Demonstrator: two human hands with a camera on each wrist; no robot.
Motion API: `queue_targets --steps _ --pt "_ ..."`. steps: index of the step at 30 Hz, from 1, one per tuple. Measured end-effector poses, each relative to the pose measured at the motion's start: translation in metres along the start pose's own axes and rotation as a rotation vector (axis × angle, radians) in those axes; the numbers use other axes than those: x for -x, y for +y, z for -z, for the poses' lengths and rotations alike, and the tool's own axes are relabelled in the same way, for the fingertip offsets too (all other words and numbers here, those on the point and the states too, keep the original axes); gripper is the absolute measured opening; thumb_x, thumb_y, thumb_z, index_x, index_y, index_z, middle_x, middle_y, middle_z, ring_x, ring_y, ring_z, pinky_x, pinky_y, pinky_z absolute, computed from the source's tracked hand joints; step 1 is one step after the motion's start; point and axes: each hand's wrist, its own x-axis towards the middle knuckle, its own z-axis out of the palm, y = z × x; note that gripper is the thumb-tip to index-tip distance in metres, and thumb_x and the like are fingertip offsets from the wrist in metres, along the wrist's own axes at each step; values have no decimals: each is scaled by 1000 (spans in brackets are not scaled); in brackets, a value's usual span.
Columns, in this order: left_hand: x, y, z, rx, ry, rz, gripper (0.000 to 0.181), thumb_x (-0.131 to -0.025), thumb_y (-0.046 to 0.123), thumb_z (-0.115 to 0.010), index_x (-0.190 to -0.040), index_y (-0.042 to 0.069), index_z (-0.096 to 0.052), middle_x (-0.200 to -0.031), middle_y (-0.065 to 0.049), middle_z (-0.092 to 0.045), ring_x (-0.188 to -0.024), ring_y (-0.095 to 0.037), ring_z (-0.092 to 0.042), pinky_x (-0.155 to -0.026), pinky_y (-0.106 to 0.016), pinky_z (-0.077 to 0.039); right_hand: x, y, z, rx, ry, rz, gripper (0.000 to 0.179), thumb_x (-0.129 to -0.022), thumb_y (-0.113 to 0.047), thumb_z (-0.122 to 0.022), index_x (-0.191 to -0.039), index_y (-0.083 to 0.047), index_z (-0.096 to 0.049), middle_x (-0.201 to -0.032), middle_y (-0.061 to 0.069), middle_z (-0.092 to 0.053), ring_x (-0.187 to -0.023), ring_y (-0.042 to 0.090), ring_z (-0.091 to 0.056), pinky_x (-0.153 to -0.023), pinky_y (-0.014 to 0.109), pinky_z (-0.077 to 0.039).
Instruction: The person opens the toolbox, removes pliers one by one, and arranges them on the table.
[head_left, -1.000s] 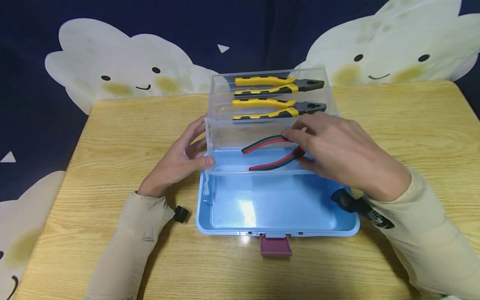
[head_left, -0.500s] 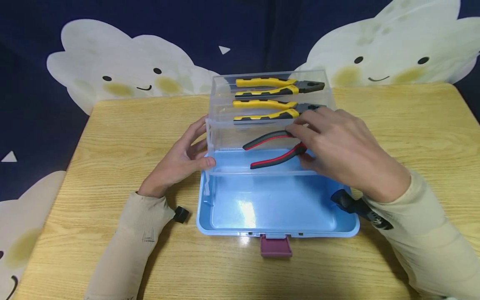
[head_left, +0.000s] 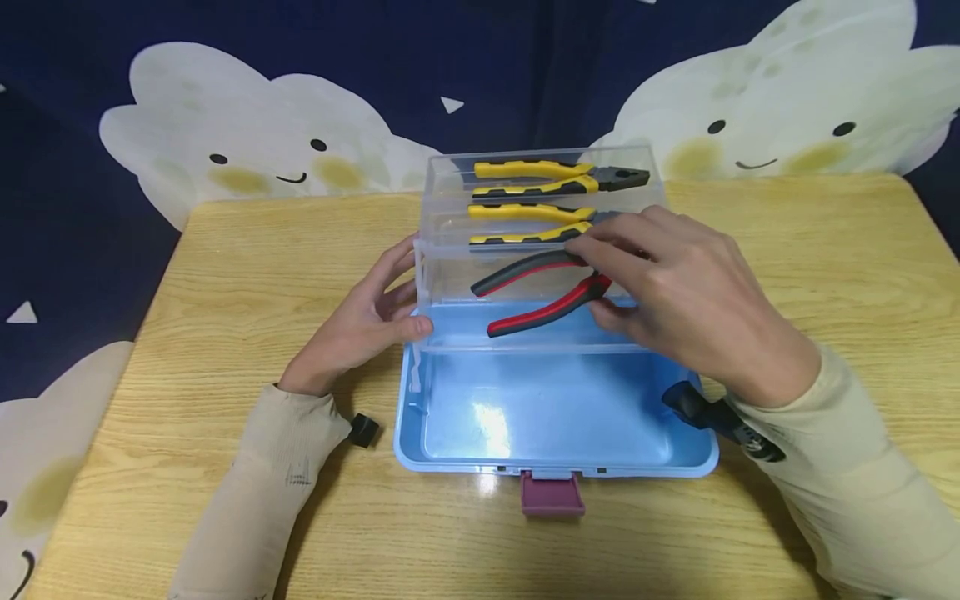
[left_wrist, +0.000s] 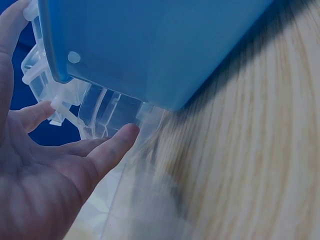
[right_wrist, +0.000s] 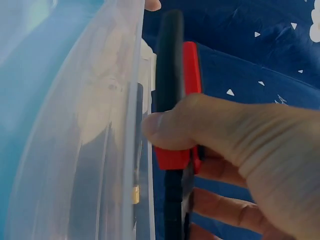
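My right hand (head_left: 667,283) pinches red-and-black-handled pliers (head_left: 551,310) near their pivot, over the lower clear tray (head_left: 525,348) of a blue toolbox (head_left: 555,468). In the right wrist view the thumb presses on the pliers (right_wrist: 172,95), and the tray wall stands beside them. My left hand (head_left: 367,312) rests at the left end of the clear trays, thumb on the lower tray's corner. In the left wrist view the left hand (left_wrist: 55,170) has its fingers spread around the tray's end. Two yellow-and-black pliers (head_left: 532,171) lie in the raised upper trays, the nearer one partly hidden by my right hand.
The toolbox stands on a wooden table (head_left: 262,283), its purple latch (head_left: 552,495) hanging at the front. Behind the table hangs a dark blue cloth (head_left: 525,75) printed with white clouds. Hinged clear arms (left_wrist: 65,112) link the trays at their left end.
My right hand has lifted the red-handled pliers slightly up and away from the lower tray, and they have turned a little. The left hand stays at the tray's end.
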Motion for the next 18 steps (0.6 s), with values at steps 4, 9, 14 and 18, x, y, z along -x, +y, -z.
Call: queue_targets --steps 4,9,14,18 --pt "0 0 0 15 -4 -2 101 -84 49 -83 -164 37 -22 -171 2 -26 -157 -30 -34 -122 -50 -42 -1 -1 2 -46 21 -33 53 -69 -11 -94 -118 -4 -75 -113 14 -74 -97 32 -68 -75 46 -60" --pt "2 0 1 35 -8 -9 101 -85 46 -84 -164 37 -22 -171 1 -26 -157 -32 -35 -121 -50 -43 -2 -3 3 -107 54 -68 57 -66 -11 -97 -119 -2 -76 -113 17 -74 -102 33 -71 -83 49 -62" --pt "1 1 1 42 -10 -11 100 -84 48 -84 -163 37 -23 -170 1 -27 -156 -31 -36 -123 -51 -41 -1 -4 5 -164 108 -120 57 -66 -10 -97 -119 -3 -76 -116 14 -75 -99 27 -73 -89 24 -58" --pt "1 1 0 49 -16 -11 103 -82 52 -84 -163 38 -23 -170 2 -27 -155 -30 -38 -123 -52 -41 0 -4 8 -212 130 -165 59 -65 -9 -97 -120 -5 -77 -119 12 -76 -96 25 -74 -88 -1 -40"
